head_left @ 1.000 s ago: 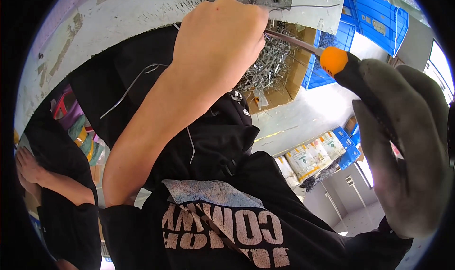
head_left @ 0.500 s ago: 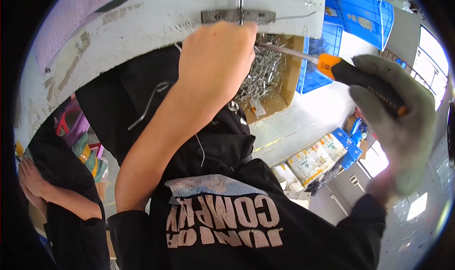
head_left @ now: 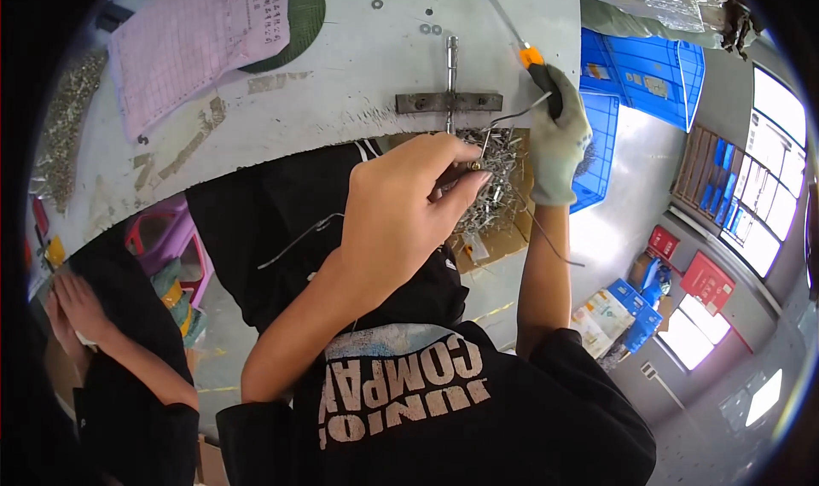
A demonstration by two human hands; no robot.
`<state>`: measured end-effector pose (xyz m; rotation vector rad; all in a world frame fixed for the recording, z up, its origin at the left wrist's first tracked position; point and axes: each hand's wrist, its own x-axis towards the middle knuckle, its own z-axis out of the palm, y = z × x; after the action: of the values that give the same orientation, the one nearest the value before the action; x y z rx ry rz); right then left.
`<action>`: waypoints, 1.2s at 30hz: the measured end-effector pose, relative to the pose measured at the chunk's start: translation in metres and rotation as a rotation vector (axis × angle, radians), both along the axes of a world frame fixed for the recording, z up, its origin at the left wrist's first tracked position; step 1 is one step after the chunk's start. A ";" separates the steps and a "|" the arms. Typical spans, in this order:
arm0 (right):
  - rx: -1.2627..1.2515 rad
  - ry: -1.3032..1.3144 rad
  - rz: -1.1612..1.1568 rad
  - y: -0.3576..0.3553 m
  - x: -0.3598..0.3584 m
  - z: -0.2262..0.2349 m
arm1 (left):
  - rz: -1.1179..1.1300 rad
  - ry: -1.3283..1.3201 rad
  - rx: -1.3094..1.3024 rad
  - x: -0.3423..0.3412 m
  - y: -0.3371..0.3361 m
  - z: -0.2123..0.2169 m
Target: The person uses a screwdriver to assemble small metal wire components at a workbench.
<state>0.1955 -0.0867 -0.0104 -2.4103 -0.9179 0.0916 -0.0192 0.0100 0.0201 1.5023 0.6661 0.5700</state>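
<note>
My bare left hand (head_left: 401,213) pinches a small bent metal wire piece (head_left: 479,151) just off the near edge of the pale worktop (head_left: 341,68), below the flat grey metal bracket (head_left: 450,102) fixed there. My gloved right hand (head_left: 559,140) grips an orange-and-black-handled screwdriver (head_left: 520,42), its shaft lying over the worktop's right part.

Top: black short-sleeved shirt (head_left: 478,418) with large pale block lettering across the chest.
Sleeves: short and black, leaving both forearms bare.
Left hand (head_left: 401,221): bare, no glove.
Right hand (head_left: 559,149): pale grey-green knitted work glove with a ribbed cuff at the wrist.
Legs: black trousers (head_left: 281,221).
</note>
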 end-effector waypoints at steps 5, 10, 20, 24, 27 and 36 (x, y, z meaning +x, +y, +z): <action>-0.127 -0.261 0.080 0.019 0.001 -0.003 | 0.076 -0.025 -0.046 -0.016 -0.002 0.013; 0.088 -0.327 0.097 0.032 -0.018 0.038 | 0.135 -0.008 -0.008 -0.021 -0.003 0.023; 0.655 0.834 0.687 0.073 -0.087 0.068 | 0.259 -0.049 -0.182 -0.028 -0.007 0.048; 0.541 0.717 0.768 0.076 -0.082 0.075 | 0.260 0.026 -0.130 -0.032 -0.004 0.056; 0.449 0.616 0.810 0.063 -0.087 0.092 | 0.282 0.026 0.011 -0.037 -0.004 0.057; 0.167 0.277 0.903 0.064 -0.084 0.114 | 0.356 0.071 0.294 -0.040 -0.003 0.060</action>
<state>0.1115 -0.0225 0.1040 -1.6097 -1.7087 0.6291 -0.0589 0.0065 0.0803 1.6933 0.9461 0.9202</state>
